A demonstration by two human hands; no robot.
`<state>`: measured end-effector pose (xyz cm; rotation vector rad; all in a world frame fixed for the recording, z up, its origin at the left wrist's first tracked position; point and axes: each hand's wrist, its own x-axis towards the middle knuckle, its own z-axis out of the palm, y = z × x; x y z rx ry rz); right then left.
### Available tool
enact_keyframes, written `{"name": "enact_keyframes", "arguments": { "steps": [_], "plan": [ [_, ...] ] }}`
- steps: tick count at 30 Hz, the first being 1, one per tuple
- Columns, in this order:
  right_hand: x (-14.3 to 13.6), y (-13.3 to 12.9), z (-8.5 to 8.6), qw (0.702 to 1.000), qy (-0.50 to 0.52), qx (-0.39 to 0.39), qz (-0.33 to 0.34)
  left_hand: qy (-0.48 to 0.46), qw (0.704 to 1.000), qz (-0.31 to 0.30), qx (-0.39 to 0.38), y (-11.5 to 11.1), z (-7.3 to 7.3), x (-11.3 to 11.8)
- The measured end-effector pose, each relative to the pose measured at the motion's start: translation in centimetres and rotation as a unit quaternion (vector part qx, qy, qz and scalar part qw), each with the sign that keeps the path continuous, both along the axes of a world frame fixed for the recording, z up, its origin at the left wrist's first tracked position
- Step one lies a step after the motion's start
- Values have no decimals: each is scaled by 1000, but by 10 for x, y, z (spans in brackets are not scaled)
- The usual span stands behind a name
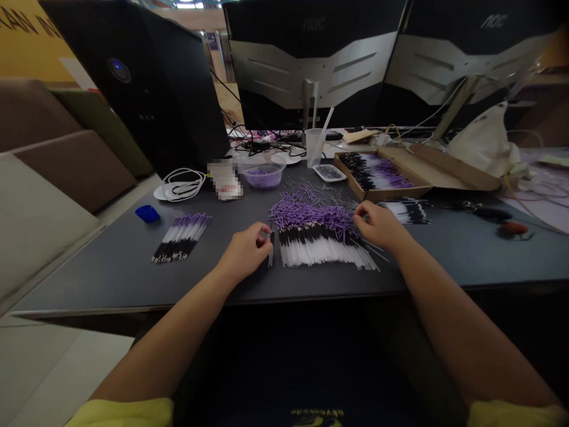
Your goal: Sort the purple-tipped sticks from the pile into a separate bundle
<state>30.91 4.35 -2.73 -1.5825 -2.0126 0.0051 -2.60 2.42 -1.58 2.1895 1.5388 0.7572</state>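
Observation:
My left hand is closed in a pinch on a slim black-and-clear tube at the left end of a row. That row is made of many thin tubes, black at the top and clear below, lying side by side. A heap of short purple sticks lies just above them. At the heap's right side my right hand has thumb and fingers pressed together; what they hold, if anything, is too small to make out. Farther left lies a bundle of finished-looking purple, white and black sticks.
Behind the heap stand a plastic bowl with purple pieces, a small white tray and a cup with a straw. An open cardboard box of sticks is at right. A blue cap and white cable lie left.

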Motion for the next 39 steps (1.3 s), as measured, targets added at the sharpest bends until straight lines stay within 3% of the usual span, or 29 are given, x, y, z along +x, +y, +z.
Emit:
{"name": "enact_keyframes", "arguments": {
  "steps": [7, 22, 25, 30, 34, 39],
  "plan": [
    [-4, -6, 7, 999, 16, 23, 38, 2, 998, -18, 56, -2, 0, -1],
    [6, -7, 10, 995, 100, 15, -2, 18, 990, -53, 133, -5, -2, -2],
    [7, -7, 11, 988, 155, -6, 5, 28, 982, -70, 172, -5, -1, -2],
    [-8, -17, 21, 952, 295, -38, 77, 49, 963, -111, 241, -9, 6, 0],
    [-40, -34, 31, 895, 408, -109, 142, 81, 956, -153, 236, -16, 8, 2],
    [-89, -55, 22, 831, 466, -178, 244, 100, 936, -207, 265, -20, 0, 6]
  ]
}}
